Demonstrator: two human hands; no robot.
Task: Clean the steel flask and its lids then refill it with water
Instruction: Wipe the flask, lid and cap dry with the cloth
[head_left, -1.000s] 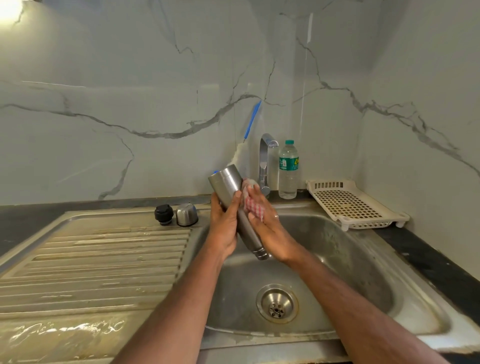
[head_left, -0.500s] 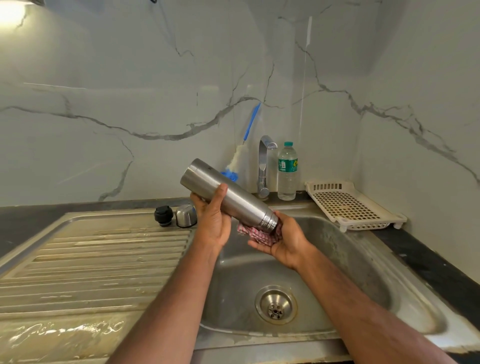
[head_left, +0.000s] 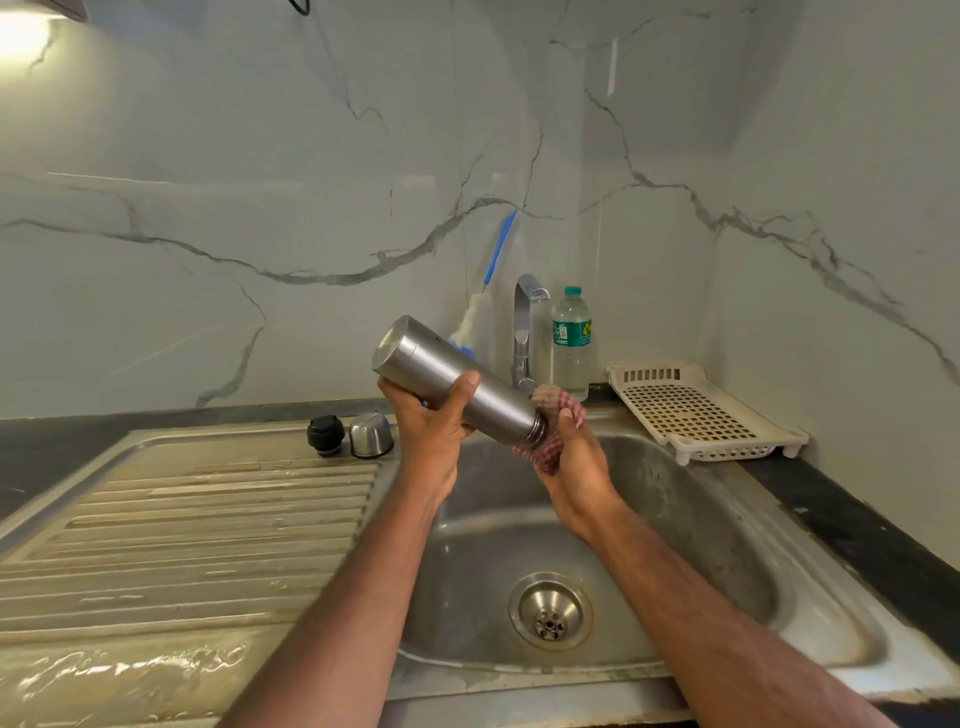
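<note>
The steel flask (head_left: 457, 382) is tilted over the sink basin (head_left: 675, 519), base up to the left and open mouth down to the right. My left hand (head_left: 428, 421) grips its body from below, thumb over the top. My right hand (head_left: 574, 462) holds a red checked cloth (head_left: 556, 408) against the flask's mouth. The black inner lid (head_left: 325, 435) and the steel cup lid (head_left: 371, 435) stand side by side on the drainboard, left of the hands.
A tap (head_left: 524, 332) stands behind the basin, with a plastic water bottle (head_left: 571, 343) to its right and a blue-handled bottle brush (head_left: 491, 275) leaning on the wall. A cream plastic tray (head_left: 701, 410) sits at the right. The ribbed drainboard (head_left: 182, 519) is wet.
The flask swung from nearly upright to a flatter tilt with its mouth lower right. My right hand slid the cloth down from the body to the mouth and now wraps it there.
</note>
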